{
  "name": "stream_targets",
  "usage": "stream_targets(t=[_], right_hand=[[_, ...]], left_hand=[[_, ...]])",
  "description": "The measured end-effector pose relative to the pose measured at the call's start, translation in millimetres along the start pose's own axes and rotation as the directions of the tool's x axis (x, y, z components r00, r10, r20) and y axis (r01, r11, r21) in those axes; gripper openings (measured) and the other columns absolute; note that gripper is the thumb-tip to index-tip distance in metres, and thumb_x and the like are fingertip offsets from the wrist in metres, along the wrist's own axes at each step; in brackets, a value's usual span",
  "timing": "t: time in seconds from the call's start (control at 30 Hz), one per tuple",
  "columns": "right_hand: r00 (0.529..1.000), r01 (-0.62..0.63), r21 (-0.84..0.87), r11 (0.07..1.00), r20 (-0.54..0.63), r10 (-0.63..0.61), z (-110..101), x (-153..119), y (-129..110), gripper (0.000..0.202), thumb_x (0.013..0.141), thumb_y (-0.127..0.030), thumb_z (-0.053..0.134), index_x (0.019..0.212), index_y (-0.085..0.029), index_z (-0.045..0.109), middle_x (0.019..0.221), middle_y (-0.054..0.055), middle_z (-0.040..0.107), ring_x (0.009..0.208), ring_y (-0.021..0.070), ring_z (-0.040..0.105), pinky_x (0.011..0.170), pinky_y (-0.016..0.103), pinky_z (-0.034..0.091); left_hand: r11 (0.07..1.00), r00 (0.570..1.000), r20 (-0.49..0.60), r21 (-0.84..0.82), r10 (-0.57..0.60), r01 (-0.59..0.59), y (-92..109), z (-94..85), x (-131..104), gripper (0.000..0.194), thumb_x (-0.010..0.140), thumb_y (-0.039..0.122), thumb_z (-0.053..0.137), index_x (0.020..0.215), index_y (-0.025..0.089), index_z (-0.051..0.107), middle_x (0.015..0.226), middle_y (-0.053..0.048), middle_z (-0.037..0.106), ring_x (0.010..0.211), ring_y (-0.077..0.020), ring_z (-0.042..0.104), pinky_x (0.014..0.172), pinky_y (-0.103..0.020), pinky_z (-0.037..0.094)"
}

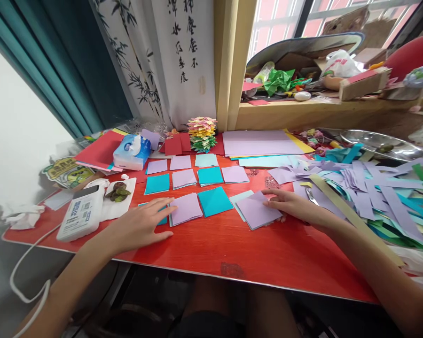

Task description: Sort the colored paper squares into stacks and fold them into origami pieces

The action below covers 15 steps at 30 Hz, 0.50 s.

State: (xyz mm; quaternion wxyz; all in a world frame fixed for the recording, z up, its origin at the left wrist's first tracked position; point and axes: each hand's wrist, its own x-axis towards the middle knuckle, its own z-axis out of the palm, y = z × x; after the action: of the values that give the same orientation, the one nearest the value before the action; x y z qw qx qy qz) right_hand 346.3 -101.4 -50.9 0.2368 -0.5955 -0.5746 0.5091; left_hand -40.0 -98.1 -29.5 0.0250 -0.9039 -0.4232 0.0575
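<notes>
My left hand (143, 226) lies with its fingers stretched out over a mostly covered blue paper stack (162, 220). Its fingertips reach the left edge of a lilac paper stack (186, 209). Between thumb and fingers, my right hand (291, 205) grips the right corner of a small stack of lilac paper squares (258, 210). Partly under that stack lies a pale blue paper square (241, 199). A bright blue stack (215, 201) sits between the two lilac ones. Behind them are rows of more square stacks, among them a blue one (157, 184) and a lilac one (235, 174).
Cut paper strips (366, 188) heap up at the right, with scissors (310, 193) beside them. A metal tray (387, 143) is behind. At the left are a white power bank (81, 213) with a cable and a tissue pack (131, 152). A folded-paper tower (202, 135) stands at the back.
</notes>
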Motion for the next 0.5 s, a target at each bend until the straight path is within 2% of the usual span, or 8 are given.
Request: stream_targets(t=[0.13, 0.27, 0.4, 0.5], right_hand=[[1.0, 0.013, 0.013, 1.0, -0.002, -0.013, -0.9, -0.2, 1.0, 0.048, 0.078, -0.04, 0.056, 0.122, -0.022, 0.047, 0.072, 0.0, 0.055, 0.057, 0.0118, 0.053, 0.051, 0.023, 0.046], [1.0, 0.026, 0.017, 1.0, -0.005, -0.026, -1.3, 2.1, 3.2, 0.047, 0.077, -0.04, 0.057, 0.119, -0.022, 0.049, 0.07, -0.001, 0.056, 0.053, 0.0112, 0.053, 0.049, 0.024, 0.046], [1.0, 0.029, 0.024, 0.999, -0.003, -0.029, -1.6, 6.1, 7.9, 0.044, 0.077, -0.039, 0.057, 0.116, -0.021, 0.051, 0.068, -0.001, 0.057, 0.049, 0.01, 0.051, 0.048, 0.023, 0.046], [0.999, 0.032, 0.046, 0.998, -0.012, -0.031, -1.8, 6.7, 9.4, 0.042, 0.076, -0.037, 0.058, 0.115, -0.021, 0.052, 0.066, -0.002, 0.055, 0.05, 0.0104, 0.052, 0.047, 0.023, 0.046]], left_hand=[[0.998, 0.998, -0.043, 0.035, 0.05, -0.049, -5.5, 2.7, 12.2, 0.047, 0.084, 0.042, 0.045, 0.127, 0.026, 0.046, 0.14, -0.006, 0.038, 0.128, -0.0264, 0.034, 0.099, -0.043, 0.038], [0.999, 0.999, -0.044, 0.028, 0.03, -0.029, -10.0, 2.6, 14.9, 0.045, 0.083, 0.041, 0.044, 0.125, 0.023, 0.049, 0.134, -0.006, 0.046, 0.124, -0.0258, 0.04, 0.098, -0.042, 0.04], [0.999, 0.999, -0.023, 0.025, 0.024, -0.024, 0.2, 1.2, 17.5, 0.054, 0.083, 0.051, 0.042, 0.129, 0.023, 0.045, 0.137, -0.007, 0.042, 0.125, -0.0261, 0.039, 0.098, -0.042, 0.04], [0.999, 0.999, -0.031, 0.022, 0.027, -0.027, 9.1, -0.4, 23.2, 0.055, 0.083, 0.05, 0.042, 0.129, 0.021, 0.044, 0.137, -0.009, 0.042, 0.124, -0.0259, 0.041, 0.098, -0.042, 0.04]])
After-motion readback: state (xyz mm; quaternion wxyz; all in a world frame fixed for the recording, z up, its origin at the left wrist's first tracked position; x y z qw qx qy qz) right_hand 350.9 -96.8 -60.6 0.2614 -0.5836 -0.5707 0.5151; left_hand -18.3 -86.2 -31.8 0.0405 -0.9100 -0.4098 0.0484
